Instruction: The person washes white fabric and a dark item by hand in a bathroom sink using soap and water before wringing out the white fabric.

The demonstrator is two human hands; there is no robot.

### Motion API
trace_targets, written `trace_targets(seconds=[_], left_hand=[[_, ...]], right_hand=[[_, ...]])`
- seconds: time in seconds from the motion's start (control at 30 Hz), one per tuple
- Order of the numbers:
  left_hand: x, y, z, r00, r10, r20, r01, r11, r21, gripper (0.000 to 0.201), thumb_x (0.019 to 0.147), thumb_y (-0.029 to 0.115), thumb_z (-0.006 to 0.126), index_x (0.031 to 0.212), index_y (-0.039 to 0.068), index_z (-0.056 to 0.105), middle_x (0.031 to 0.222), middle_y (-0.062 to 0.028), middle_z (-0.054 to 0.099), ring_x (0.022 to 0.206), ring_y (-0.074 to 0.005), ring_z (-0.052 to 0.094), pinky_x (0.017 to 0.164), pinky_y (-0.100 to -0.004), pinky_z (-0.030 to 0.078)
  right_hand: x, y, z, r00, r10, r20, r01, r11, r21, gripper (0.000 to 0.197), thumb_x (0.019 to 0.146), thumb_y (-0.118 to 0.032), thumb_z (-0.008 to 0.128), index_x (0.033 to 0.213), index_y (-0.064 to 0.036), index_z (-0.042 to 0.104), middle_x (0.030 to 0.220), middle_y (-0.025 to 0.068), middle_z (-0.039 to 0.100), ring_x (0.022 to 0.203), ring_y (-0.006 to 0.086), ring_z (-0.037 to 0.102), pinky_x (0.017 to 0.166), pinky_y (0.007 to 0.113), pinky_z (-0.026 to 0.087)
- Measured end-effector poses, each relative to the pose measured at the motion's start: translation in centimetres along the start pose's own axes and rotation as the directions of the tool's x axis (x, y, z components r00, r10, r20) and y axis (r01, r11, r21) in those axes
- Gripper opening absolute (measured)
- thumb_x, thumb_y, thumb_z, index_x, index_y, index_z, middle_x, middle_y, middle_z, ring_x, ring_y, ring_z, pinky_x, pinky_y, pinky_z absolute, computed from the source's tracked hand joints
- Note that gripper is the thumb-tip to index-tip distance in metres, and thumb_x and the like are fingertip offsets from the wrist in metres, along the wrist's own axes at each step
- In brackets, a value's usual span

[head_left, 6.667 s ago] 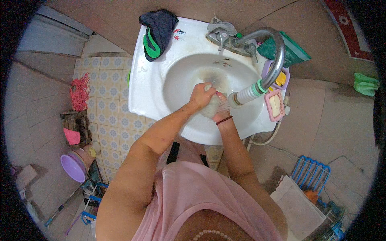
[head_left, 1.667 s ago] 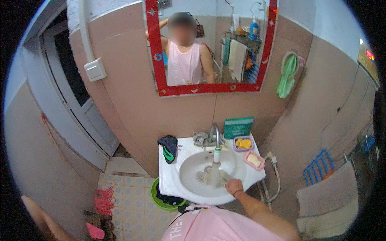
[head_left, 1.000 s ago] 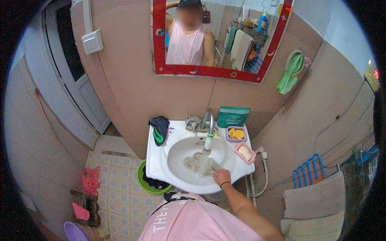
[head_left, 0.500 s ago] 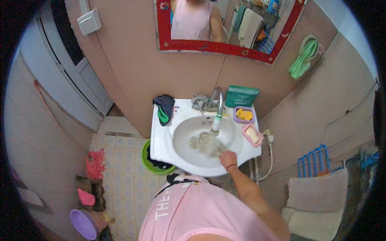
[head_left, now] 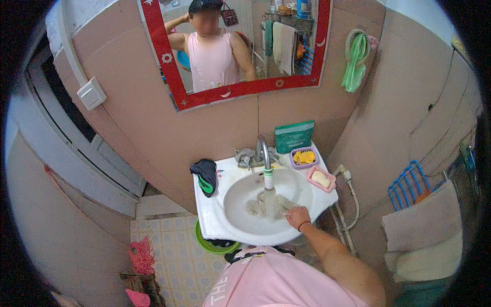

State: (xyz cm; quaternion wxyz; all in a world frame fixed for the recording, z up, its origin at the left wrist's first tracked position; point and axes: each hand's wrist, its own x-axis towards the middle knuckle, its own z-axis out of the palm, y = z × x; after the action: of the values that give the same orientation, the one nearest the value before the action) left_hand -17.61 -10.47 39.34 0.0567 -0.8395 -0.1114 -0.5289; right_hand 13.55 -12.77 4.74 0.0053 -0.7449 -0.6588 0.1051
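Observation:
At the right rim of the white sink (head_left: pixel 238 227), my right hand (head_left: pixel 297 218) is closed on one end of a wet, stringy grey-beige cloth (head_left: pixel 261 205). The cloth lies bunched in the basin, under the curved metal tap (head_left: pixel 262 146) with its green-and-white end piece. Water seems to run from the tap onto it. My left hand shows only as a reflection (head_left: pixel 187 17) in the mirror, raised beside the head; its fingers cannot be made out.
A dark cloth with green trim (head_left: pixel 205 176) lies on the sink's left corner. At right stand a green pouch (head_left: pixel 294 137), a purple dish with yellow pieces (head_left: pixel 304 157) and a pink soap dish (head_left: pixel 321 178). A green basin (head_left: pixel 217 248) is below. A red-framed mirror (head_left: pixel 245 91) hangs above.
The view has tilted up, showing more of the mirror. My right hand keeps its hold on the cloth at the basin's right side; the cloth's bunch has shifted slightly.

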Motion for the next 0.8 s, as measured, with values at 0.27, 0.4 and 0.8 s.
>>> trace_targets(seconds=[0.27,0.4,0.8], left_hand=[[-0.3,-1.6,1.1,1.000,-0.006,-0.008,0.006,0.999,-0.047,0.039,0.077,0.036,0.041,0.103,0.007,0.044,0.109,-0.0081,0.043,0.101,-0.0189,0.038,0.089,-0.0342,0.026],[0.2,-3.2,0.8,0.993,-0.017,-0.120,0.010,0.998,-0.058,0.037,0.078,0.034,0.041,0.103,0.007,0.045,0.109,-0.0080,0.043,0.101,-0.0187,0.039,0.089,-0.0337,0.027],[-35.3,-8.8,29.9,0.031,-0.105,0.994,0.003,-0.994,-0.105,0.036,0.077,0.040,0.043,0.100,0.013,0.046,0.089,-0.0079,0.053,0.082,-0.0203,0.051,0.084,-0.0399,0.032]], right_hand=[[1.1,0.9,1.4,0.992,-0.027,-0.120,0.037,0.996,0.082,0.022,0.068,-0.029,0.051,0.075,-0.0091,0.059,0.077,0.0085,0.055,0.078,0.0239,0.050,0.071,0.037,0.035],[1.8,0.5,0.6,0.969,-0.021,-0.248,0.061,0.986,0.153,0.028,0.068,-0.034,0.053,0.077,-0.0077,0.059,0.082,0.0086,0.055,0.081,0.0234,0.050,0.074,0.037,0.036],[6.0,-2.8,2.8,0.962,0.161,0.221,-0.143,0.985,-0.098,0.050,0.071,-0.047,0.047,0.114,-0.0215,0.040,0.125,0.0058,0.028,0.114,0.0303,0.023,0.085,0.058,0.019]])
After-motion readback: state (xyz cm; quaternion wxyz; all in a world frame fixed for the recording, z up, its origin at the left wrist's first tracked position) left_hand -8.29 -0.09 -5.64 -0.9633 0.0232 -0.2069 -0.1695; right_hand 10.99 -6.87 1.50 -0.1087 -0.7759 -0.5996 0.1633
